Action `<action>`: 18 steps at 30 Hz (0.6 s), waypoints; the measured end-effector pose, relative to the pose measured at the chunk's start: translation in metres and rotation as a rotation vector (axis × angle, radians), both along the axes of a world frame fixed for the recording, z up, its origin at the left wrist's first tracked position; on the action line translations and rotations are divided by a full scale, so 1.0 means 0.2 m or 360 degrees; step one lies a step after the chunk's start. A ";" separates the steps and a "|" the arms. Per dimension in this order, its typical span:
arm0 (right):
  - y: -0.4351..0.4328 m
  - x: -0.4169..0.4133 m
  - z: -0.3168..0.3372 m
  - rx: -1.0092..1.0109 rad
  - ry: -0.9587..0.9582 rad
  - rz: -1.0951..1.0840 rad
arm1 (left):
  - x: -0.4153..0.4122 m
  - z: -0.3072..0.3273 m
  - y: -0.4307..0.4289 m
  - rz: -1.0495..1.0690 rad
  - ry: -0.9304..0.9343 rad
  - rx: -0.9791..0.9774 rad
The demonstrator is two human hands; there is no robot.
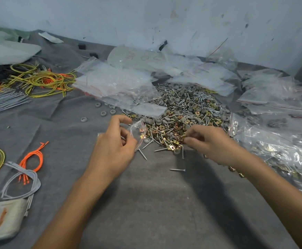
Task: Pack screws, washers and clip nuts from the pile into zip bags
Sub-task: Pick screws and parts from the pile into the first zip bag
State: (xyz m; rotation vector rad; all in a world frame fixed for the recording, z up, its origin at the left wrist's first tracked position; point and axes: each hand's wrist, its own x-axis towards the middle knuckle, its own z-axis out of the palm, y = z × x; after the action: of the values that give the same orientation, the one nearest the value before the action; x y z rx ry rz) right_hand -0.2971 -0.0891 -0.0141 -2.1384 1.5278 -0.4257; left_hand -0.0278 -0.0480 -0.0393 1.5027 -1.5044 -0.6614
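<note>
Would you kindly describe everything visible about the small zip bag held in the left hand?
The zip bag is small, clear, crinkled plastic, gripped between the thumb and fingers of the left hand. A few brass-coloured clip nuts show inside. It is at the near left edge of the pile, over the grey cloth.

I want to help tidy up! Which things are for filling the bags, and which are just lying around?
For the job: the pile; the small bag held in the left hand; the clip nut pinched by the right hand; empty bags; filled bags.

Just lying about: yellow wires; orange cords; grey cables.
</note>
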 end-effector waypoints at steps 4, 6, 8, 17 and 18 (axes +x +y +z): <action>0.05 0.02 0.04 0.0311 -0.0725 0.0072 | 0.00 0.00 0.00 0.0008 0.0013 -0.0002; 0.06 0.03 0.04 0.0453 -0.0952 0.0046 | 0.00 0.01 0.00 0.0010 0.0013 0.0007; 0.07 0.05 0.03 0.0615 -0.1193 0.0008 | 0.00 0.01 0.00 0.0010 0.0014 0.0011; 0.07 0.11 0.01 0.0774 -0.1374 -0.0051 | 0.01 0.02 0.01 -0.0006 -0.0007 0.0003; 0.07 0.12 0.01 0.0772 -0.1343 -0.0076 | 0.01 0.02 0.01 -0.0010 -0.0013 -0.0002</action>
State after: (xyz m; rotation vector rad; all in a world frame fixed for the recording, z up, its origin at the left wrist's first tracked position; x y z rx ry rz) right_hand -0.2737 -0.0757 -0.0129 -1.2871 1.0384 -0.7583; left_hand -0.0267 -0.0459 -0.0362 1.5022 -1.5159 -0.6585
